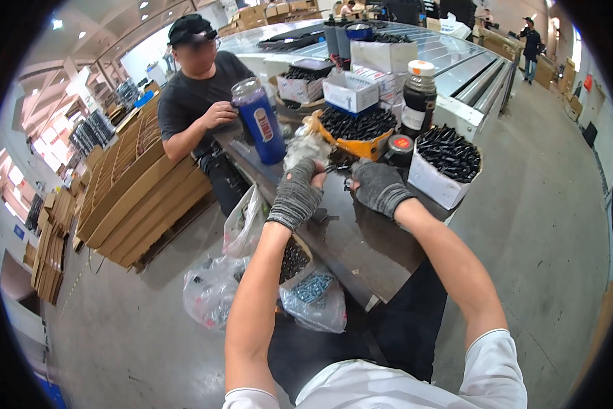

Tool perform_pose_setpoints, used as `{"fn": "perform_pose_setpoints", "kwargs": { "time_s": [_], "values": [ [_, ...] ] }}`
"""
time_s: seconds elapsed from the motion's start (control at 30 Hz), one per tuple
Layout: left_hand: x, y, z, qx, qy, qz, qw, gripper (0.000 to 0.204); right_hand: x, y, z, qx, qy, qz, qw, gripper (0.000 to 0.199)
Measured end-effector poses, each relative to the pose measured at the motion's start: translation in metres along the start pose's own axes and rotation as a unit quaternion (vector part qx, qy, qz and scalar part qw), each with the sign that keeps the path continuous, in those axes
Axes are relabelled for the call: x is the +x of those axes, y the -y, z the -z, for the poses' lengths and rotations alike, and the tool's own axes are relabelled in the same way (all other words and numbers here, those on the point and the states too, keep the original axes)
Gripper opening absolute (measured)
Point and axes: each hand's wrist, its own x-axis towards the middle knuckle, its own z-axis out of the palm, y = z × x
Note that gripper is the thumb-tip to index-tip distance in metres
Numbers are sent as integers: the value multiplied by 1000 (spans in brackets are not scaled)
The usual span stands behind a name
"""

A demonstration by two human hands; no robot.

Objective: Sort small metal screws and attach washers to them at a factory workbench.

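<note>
Both hands wear grey knitted fingerless gloves and are held close together over the dark tabletop. My left hand is closed, its thumb and fingers pinched toward a small black part at its tip. My right hand is curled, with a small black piece showing at its fingertips. What kind of parts these are is too small to tell. Just beyond the hands, an orange-rimmed box is heaped with black pieces. A white box of similar black pieces stands beside my right hand.
A blue jar, a dark bottle with an orange-and-white cap and a round tin stand on the table. Plastic bags, one with screws, hang or lie at its left edge. A co-worker is at the far left, near stacked cardboard.
</note>
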Motion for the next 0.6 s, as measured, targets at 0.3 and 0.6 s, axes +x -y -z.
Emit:
{"fn": "perform_pose_setpoints", "kwargs": {
  "time_s": [0.3, 0.6],
  "values": [
    [-54, -53, -1, -362, -73, 84, 926, 16, -29, 40, 66, 242, 45, 135, 960, 24],
    [-99, -84, -35, -438, -50, 119, 890, 19, -82, 26, 93, 273, 105, 75, 953, 19]
  ]
}}
